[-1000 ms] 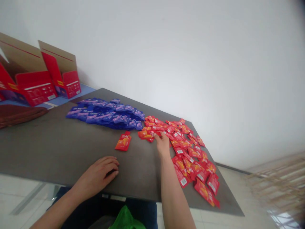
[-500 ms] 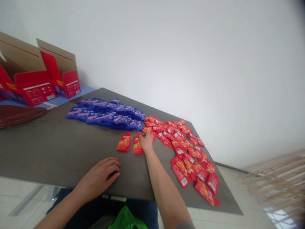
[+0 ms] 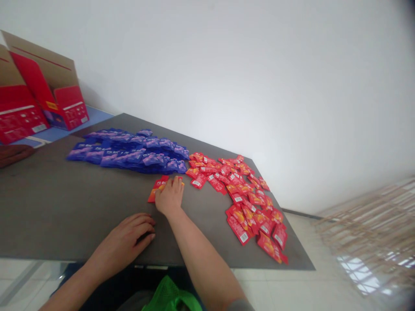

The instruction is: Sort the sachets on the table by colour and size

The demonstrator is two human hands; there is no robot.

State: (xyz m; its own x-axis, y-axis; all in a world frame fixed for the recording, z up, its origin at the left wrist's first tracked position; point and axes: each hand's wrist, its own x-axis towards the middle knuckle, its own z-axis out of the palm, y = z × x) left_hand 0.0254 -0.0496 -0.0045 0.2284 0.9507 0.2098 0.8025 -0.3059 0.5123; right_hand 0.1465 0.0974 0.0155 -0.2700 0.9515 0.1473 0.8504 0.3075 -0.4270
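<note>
My right hand is closed on a red pouch that is mostly hidden beneath its fingers. Only bits of that pouch show around the fingertips. Left of these fingers, another red pouch with an orange print lies flat on the table, partly covered by the hand; whether the two pouches overlap I cannot tell. Near the table's front edge, my left hand rests palm down, fingers loosely stretched, holding nothing. Beyond both hands lie rows of overlapping blue-purple pouches. A loose spread of red pouches covers the right side.
Red cardboard boxes with raised flaps stand on a blue surface at the left. A dark reddish-brown item sits at the left of the grey table. Behind the table rises a white wall. Blurred wooden slats are at the right.
My right hand has moved left, up against the leftmost red pouch, and the pouch under it has come along. My left hand stays resting on the table. The view has shifted somewhat to the right.
</note>
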